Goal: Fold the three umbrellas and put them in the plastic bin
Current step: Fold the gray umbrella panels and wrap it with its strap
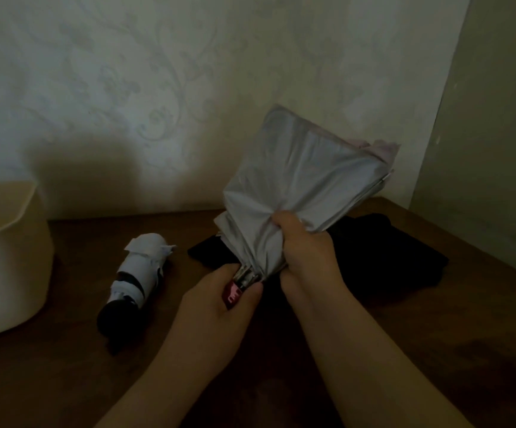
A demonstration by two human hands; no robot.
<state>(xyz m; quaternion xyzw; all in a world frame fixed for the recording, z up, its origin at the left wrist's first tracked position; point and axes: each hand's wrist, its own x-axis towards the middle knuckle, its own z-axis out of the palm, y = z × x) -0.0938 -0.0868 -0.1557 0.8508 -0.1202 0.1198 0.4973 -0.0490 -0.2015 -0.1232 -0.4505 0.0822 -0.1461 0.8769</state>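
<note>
Holding the silver umbrella [300, 186] up over the back of the desk [435, 335], we wrap our left hand [219, 298] around its hard red handle [233, 293] and bunch its soft, light, slippery cloth in our right hand [306, 248], while the plastic bin [6, 257] is cut off and the black umbrella [374, 254] is too dark to see well.

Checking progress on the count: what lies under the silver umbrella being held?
A black umbrella lies on the table beneath the silver umbrella. Its middle is covered by both hands, so its folded state is unclear.
</note>
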